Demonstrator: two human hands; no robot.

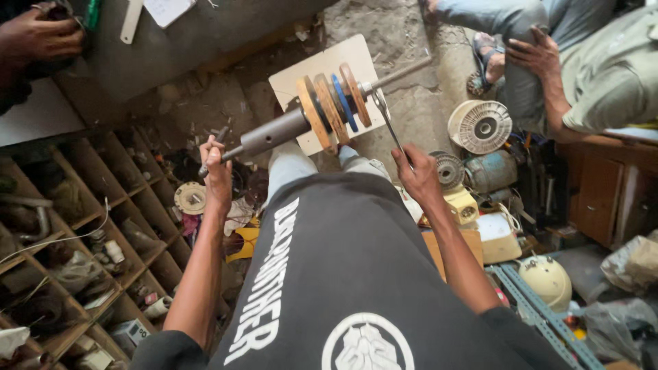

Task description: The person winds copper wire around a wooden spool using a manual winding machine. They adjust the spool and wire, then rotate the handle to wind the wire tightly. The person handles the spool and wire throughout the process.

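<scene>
The shaft assembly is lying across the person's knees, running from lower left to upper right, above a pale board on the dirt floor. The left hand is wrapping closed around the thin left end of the shaft, fingers curled tight about it. Just beyond that grip, the shaft is widening into a grey metal sleeve, and past the sleeve a stack of discs is sitting on the shaft: tan wooden ones with a blue one between them, all standing on edge and touching or nearly touching. The right hand is closing around the handle of a metal wrench, whose head is meeting the shaft just to the right of the discs. The rod is continuing onward to the upper right.

Beside the right hand, a small ribbed wheel is resting on a cream-coloured machine, and a larger white ribbed spool is lying farther off. A wooden rack of compartments is filling the left side. Another person's hand is resting on a knee at upper right, well apart, and a further hand is showing at upper left.
</scene>
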